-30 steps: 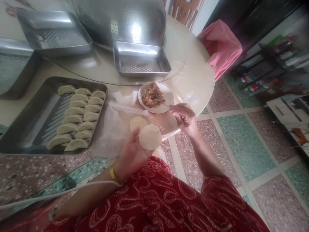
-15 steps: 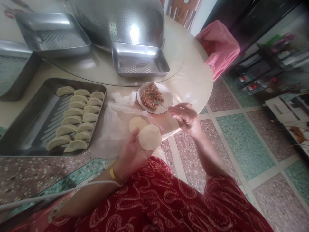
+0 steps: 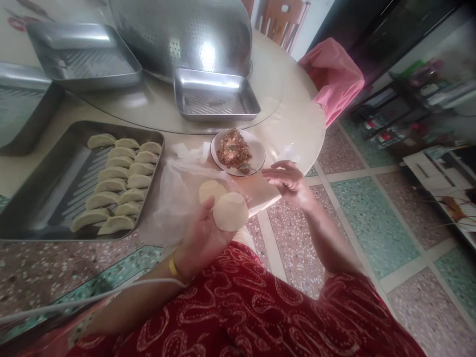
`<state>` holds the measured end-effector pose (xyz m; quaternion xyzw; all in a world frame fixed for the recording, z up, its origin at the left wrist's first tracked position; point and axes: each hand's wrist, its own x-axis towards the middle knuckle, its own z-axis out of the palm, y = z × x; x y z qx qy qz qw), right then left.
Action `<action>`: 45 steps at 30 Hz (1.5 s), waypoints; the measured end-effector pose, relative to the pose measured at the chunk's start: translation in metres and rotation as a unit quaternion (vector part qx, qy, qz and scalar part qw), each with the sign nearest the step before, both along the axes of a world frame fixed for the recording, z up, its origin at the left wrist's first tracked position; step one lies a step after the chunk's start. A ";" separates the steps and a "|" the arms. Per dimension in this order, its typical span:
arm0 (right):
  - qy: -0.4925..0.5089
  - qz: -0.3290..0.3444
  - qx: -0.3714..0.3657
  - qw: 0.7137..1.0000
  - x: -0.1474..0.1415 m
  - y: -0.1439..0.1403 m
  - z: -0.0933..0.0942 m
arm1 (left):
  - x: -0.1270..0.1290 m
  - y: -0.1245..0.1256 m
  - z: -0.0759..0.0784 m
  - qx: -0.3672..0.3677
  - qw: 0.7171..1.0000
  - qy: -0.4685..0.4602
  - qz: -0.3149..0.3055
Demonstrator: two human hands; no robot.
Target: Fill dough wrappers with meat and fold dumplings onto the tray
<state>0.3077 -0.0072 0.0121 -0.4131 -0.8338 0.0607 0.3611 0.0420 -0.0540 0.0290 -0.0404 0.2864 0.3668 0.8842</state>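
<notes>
Dough wrapper (image 3: 230, 211) on left hand (image 3: 203, 237)

Left hand (image 3: 203, 233) cups a dough wrapper (image 3: 230, 211); right hand (image 3: 288, 181) holds a spoon (image 3: 250, 169).

one view only, from a camera worn on the head, looking forward and steeply down over a red patterned lap. it sits close above the left hand (image 3: 203, 233) and right hand (image 3: 288, 181), which fall near the middle. the round cream tabletop (image 3: 293, 124) fills the upper left, tilted; the speckled green-and-pink tiled floor (image 3: 372, 223) runs off to the right. edges bend and blur.
</notes>
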 end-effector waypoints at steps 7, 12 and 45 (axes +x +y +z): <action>0.004 0.022 -0.038 0.999 -0.011 0.021 0.006 | 0.000 0.000 0.001 0.005 1.000 0.005 0.001; -0.011 0.063 -0.072 0.995 -0.006 0.024 0.016 | -0.002 0.001 -0.003 0.001 1.000 -0.011 0.006; -0.020 0.006 -0.062 0.998 0.017 0.011 0.026 | -0.001 0.000 -0.006 -0.006 1.000 -0.026 -0.001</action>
